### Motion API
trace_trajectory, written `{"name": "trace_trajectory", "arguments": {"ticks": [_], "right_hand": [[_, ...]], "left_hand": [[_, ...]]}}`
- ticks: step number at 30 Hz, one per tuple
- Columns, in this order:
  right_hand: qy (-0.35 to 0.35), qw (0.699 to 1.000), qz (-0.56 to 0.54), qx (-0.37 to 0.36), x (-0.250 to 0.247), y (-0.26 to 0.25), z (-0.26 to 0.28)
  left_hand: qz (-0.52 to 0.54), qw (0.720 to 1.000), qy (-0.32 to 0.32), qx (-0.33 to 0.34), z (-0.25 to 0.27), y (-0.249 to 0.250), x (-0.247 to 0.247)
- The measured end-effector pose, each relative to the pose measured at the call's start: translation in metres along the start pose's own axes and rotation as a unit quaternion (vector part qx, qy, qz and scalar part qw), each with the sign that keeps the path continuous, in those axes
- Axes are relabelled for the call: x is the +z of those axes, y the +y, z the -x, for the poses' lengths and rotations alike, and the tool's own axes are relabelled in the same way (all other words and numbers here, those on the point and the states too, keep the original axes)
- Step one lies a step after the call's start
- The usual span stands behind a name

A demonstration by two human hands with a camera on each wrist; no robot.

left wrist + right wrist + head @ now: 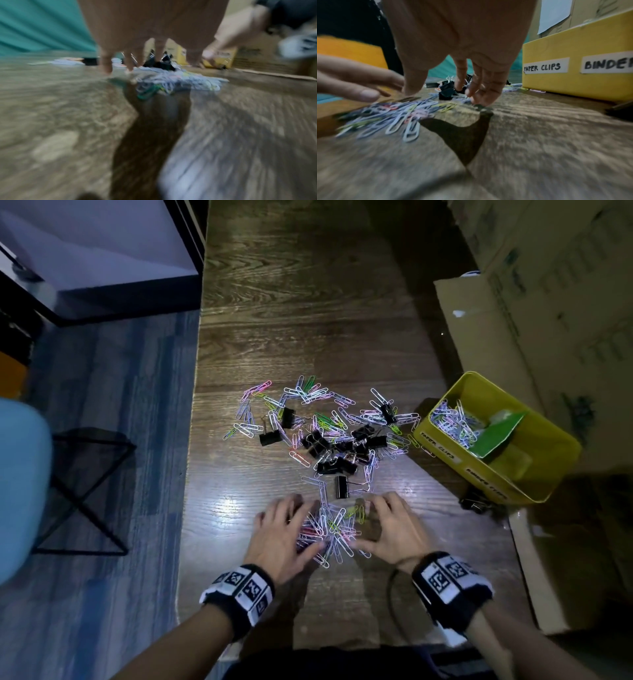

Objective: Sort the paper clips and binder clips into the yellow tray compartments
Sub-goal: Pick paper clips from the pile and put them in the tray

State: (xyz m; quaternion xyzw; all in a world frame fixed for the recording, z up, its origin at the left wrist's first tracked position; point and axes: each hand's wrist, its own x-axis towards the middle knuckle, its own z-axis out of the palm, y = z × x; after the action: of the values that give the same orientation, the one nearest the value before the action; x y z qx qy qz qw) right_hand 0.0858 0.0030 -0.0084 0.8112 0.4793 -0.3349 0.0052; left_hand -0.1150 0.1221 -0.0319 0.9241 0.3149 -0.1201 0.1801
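Observation:
A small heap of coloured paper clips (330, 530) (399, 116) (173, 82) lies on the wooden table between my two hands. My left hand (286, 529) (137, 59) flanks it on the left, fingers spread and touching the table. My right hand (387, 525) (471, 83) flanks it on the right, fingers straight and pointing down. Beyond lies a wider scatter of paper clips (308, 402) mixed with black binder clips (329, 446) (447, 89). The yellow tray (442, 445) (573, 83) stands at the right, labelled PAPER CLIPS and BINDER; its near-left compartment holds several paper clips (452, 422).
A green card divider (500, 436) leans inside the tray. One black binder clip (474, 503) lies on the table in front of the tray. Cardboard boxes (548, 320) crowd the right side. The table's left edge (191, 440) drops to a blue floor with a black stool frame (85, 491).

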Motion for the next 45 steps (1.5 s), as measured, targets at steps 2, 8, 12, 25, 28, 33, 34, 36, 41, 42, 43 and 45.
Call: {"name": "trace_trajectory", "arguments": {"ticks": [2, 8, 12, 25, 28, 33, 34, 36, 41, 42, 43, 45], "right_hand": [[-0.007, 0.999, 0.012, 0.034, 0.010, -0.005, 0.004], [0.004, 1.000, 0.000, -0.004, 0.021, -0.029, 0.004], [0.026, 0.999, -0.025, 0.005, 0.019, -0.023, -0.001], [0.036, 0.998, -0.045, -0.025, 0.031, -0.025, 0.004], [0.019, 0.998, -0.049, -0.047, 0.027, -0.030, 0.000], [0.019, 0.997, -0.037, -0.064, 0.026, -0.029, -0.002], [0.018, 0.997, -0.034, -0.067, 0.027, -0.028, -0.001], [0.018, 0.997, -0.023, -0.072, 0.026, -0.026, 0.000], [0.004, 0.994, -0.093, -0.049, 0.024, -0.015, -0.006], [0.005, 0.992, -0.121, -0.035, 0.023, -0.013, -0.006], [0.011, 0.988, -0.151, -0.021, 0.022, -0.009, -0.006], [0.025, 0.976, -0.218, -0.002, 0.015, -0.001, -0.003]], "left_hand": [[0.004, 0.998, -0.020, -0.053, 0.002, 0.005, -0.005], [0.041, 0.997, -0.069, 0.001, -0.010, 0.034, 0.010], [0.013, 0.996, -0.085, 0.003, -0.039, 0.020, -0.012], [0.036, 0.998, -0.044, 0.039, -0.022, 0.017, -0.004], [0.025, 0.996, -0.070, 0.045, -0.026, 0.028, -0.006], [0.087, 0.993, -0.066, 0.032, -0.028, 0.035, -0.004], [0.102, 0.993, -0.055, 0.033, -0.028, 0.034, -0.005], [0.133, 0.989, -0.052, 0.022, -0.030, 0.031, -0.009], [0.208, 0.972, -0.110, -0.019, -0.040, 0.024, -0.025], [0.233, 0.964, -0.120, -0.038, -0.042, 0.023, -0.028], [0.266, 0.953, -0.126, -0.063, -0.044, 0.021, -0.031], [0.361, 0.917, -0.125, -0.114, -0.049, 0.016, -0.036]]}}
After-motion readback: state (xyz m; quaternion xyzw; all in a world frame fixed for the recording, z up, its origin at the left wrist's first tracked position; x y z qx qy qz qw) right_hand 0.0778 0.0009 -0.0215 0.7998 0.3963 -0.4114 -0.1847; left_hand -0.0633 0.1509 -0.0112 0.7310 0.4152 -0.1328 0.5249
